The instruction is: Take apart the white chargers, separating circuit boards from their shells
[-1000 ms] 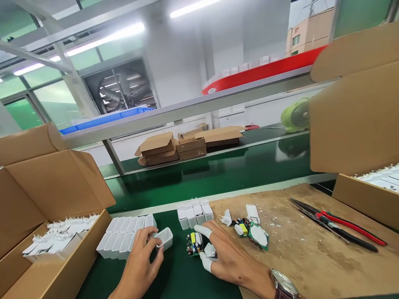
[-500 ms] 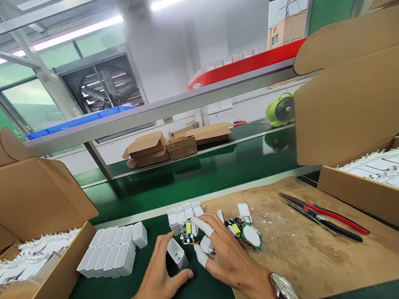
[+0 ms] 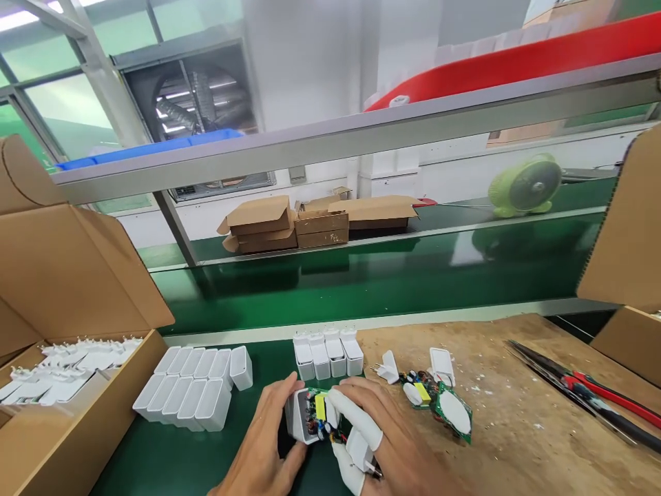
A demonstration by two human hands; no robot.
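Green bench (image 3: pixel 165 458), white casings (image 3: pixel 189 399) in rows, open cardboard box (image 3: pixel 111 420), brown board (image 3: pixel 516 399)

The right hand's white-capped fingers (image 3: pixel 357 416) kinda hide part of the component-packed green circuit board (image 3: pixel 321 408); red-and-black-handled metal pliers (image 3: pixel 579 387) get chopped by the right edge.

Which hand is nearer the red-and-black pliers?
Right. The right hand, holding a circuit board, is left of the pliers; the left hand, on a white casing, is farther left.
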